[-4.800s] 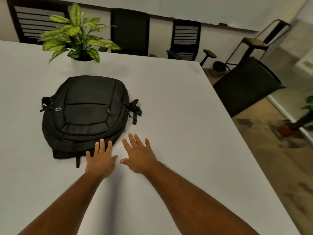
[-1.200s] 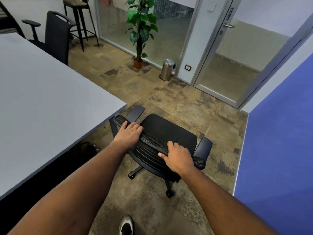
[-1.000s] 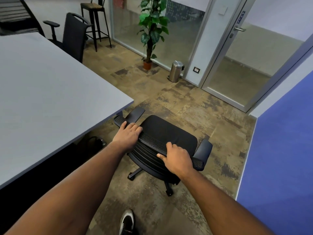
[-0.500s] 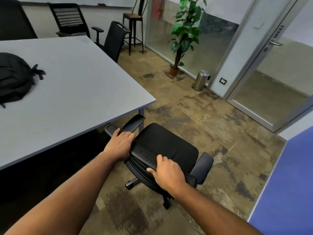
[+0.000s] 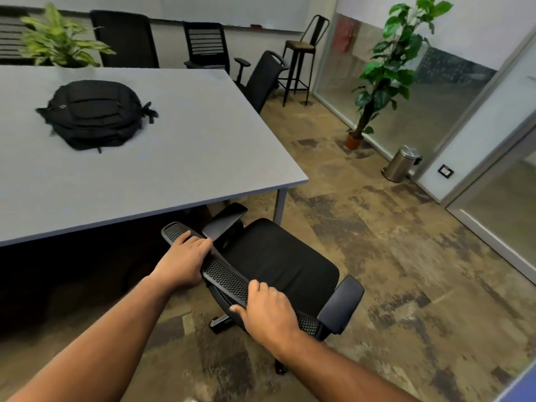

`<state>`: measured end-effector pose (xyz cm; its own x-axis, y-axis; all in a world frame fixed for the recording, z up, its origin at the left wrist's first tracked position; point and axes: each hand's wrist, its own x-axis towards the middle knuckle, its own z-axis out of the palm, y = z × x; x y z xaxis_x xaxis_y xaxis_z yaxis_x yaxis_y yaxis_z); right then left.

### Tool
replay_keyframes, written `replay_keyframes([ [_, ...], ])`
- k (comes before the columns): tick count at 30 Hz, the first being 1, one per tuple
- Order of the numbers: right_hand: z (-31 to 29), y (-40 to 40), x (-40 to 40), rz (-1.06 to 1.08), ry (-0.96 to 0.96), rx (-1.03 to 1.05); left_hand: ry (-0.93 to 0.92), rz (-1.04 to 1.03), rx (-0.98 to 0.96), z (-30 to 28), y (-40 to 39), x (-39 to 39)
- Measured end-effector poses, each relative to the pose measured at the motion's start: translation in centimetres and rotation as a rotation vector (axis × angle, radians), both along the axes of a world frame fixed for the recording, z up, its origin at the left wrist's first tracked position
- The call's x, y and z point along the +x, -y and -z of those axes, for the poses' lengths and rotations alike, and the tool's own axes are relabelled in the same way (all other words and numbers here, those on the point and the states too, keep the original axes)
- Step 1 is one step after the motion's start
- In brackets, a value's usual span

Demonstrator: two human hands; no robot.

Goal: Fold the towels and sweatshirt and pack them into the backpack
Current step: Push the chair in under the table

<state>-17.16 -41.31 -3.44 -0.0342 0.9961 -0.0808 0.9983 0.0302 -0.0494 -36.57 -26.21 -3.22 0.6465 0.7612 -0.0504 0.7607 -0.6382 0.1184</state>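
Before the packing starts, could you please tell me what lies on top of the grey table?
A closed black backpack lies on the grey table, with a leafy potted plant at its far edge. The backpack's contents are hidden.

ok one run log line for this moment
left hand: grips black mesh office chair backrest | right hand: grips same | black fabric backpack: on grey table

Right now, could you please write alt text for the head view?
Both hands, left hand and right hand, grip the backrest top of a black office chair beside a grey table. A closed black backpack lies on the table.
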Motion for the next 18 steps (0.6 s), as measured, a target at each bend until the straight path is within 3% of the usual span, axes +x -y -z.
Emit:
replay_keyframes([
  [18,-0.8,-0.2,0.9,-0.428,-0.066,-0.062,-0.007,-0.288,0.093,1.2,9.1,-6.6],
])
